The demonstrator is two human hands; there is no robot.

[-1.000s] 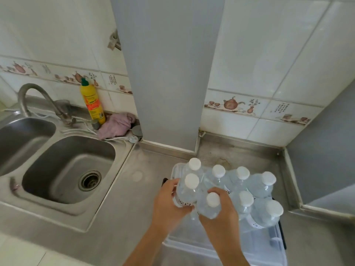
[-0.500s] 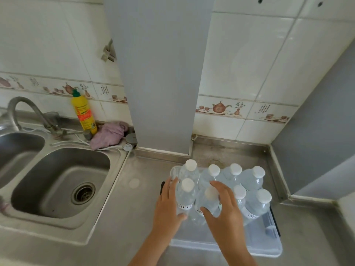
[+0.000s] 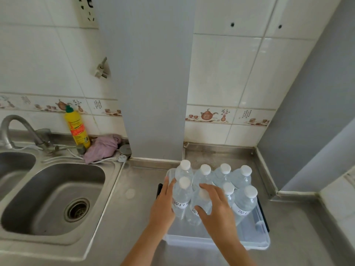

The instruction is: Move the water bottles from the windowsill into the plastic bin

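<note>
While you are looking down at the counter, your left hand point(image 3: 163, 205) is resting flat against the left side of the front-left bottle point(image 3: 182, 198) in the bin point(image 3: 255, 240), its fingers straight, close together and pointing away from you. Your right hand point(image 3: 217, 210) is sitting over the next bottle point(image 3: 199, 206) to the right, fingers spread and curved over its white cap, thumb lying against its side; neither hand is closing fully around a bottle.

8 water bottles are standing upright in the bin in 2 rows of 4, all clear with white caps. The back row point(image 3: 215, 174) is filling the far end of the bin, and the front row is touching it, with 2 more bottles point(image 3: 245, 201) standing to the right of your right hand. The near part of the bin is lying bare, and a black edge is showing on the bin's left and right sides.

Left of the bin, the steel sink point(image 3: 51, 196) is sitting in the counter. Beyond the sink, against the tiled wall, a yellow bottle point(image 3: 76, 128) with a green cap is standing just beside a crumpled pink cloth point(image 3: 101, 147), and a curved tap point(image 3: 17, 124) is standing at the far left. A grey column point(image 3: 153, 83) is rising directly behind the bin.
</note>
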